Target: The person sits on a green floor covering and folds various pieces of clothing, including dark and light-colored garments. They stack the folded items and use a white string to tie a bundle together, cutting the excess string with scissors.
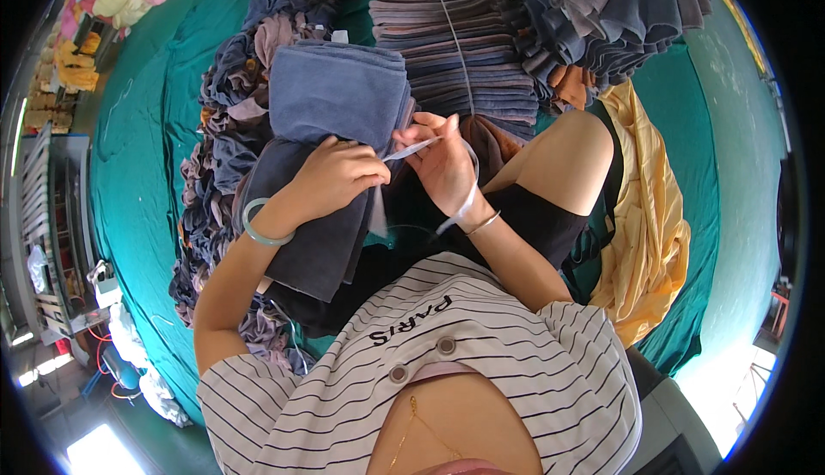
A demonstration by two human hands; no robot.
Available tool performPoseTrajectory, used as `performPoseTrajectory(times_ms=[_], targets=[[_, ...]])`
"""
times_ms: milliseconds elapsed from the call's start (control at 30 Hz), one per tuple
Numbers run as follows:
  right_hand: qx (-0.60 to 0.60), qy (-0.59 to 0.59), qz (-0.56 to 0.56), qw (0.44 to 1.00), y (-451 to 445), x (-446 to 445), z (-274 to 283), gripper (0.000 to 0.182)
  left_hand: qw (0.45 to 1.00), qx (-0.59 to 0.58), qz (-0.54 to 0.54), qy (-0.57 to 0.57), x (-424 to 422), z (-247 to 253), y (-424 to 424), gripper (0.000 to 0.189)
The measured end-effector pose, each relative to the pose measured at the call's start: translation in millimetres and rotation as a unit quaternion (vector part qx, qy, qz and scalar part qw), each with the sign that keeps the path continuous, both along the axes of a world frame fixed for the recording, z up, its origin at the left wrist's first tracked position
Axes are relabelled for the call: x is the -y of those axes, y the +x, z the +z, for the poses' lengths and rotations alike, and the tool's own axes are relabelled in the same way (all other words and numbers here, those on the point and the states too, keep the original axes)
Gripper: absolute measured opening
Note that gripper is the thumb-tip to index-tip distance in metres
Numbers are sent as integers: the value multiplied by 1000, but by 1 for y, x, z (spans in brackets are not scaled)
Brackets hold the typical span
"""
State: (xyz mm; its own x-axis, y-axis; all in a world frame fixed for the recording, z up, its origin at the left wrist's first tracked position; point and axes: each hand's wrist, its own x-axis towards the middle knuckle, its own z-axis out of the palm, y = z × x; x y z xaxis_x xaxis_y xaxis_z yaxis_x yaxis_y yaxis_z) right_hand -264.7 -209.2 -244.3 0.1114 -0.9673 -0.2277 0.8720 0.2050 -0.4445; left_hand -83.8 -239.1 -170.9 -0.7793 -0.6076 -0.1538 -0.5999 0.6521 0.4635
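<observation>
My left hand (341, 175) rests on a bundle of folded blue-grey cloths (338, 91), pinched in at its middle. Between its thumb and fingers it grips a thin white strip (412, 149). My right hand (441, 165), just to the right, has its fingertips closed on the same strip, which is stretched between both hands. A loose length of the strip trails down past my right wrist. The lower half of the bundle, a darker grey cloth (309, 243), lies over my lap. My left hand hides part of the bundle's pinched middle.
A tall row of folded cloths (451, 43) bound with a cord stands ahead. Crumpled cloths (225, 101) heap along the left, with more stacked cloths (619, 11) at the upper right. Yellow fabric (644, 230) lies right of my knee, on a green sheet (135, 172).
</observation>
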Motion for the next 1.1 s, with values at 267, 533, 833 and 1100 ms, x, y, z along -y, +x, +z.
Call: performPoseTrajectory(times_ms=[267,533,833,1100], targets=[[-604,-320,-74,726,10,-16,-5,38,987,-159,35,3,5,-13,3,10],[-682,-322,-177,632,20,-7,-16,34,975,-137,165,59,-1,-10,-6,7],[-675,-363,-213,606,20,-6,-27,28,957,-167,232,50,8,-11,-11,21],[-690,-397,-205,569,17,-5,-27,19,946,-148,271,97,11,-9,-16,24]])
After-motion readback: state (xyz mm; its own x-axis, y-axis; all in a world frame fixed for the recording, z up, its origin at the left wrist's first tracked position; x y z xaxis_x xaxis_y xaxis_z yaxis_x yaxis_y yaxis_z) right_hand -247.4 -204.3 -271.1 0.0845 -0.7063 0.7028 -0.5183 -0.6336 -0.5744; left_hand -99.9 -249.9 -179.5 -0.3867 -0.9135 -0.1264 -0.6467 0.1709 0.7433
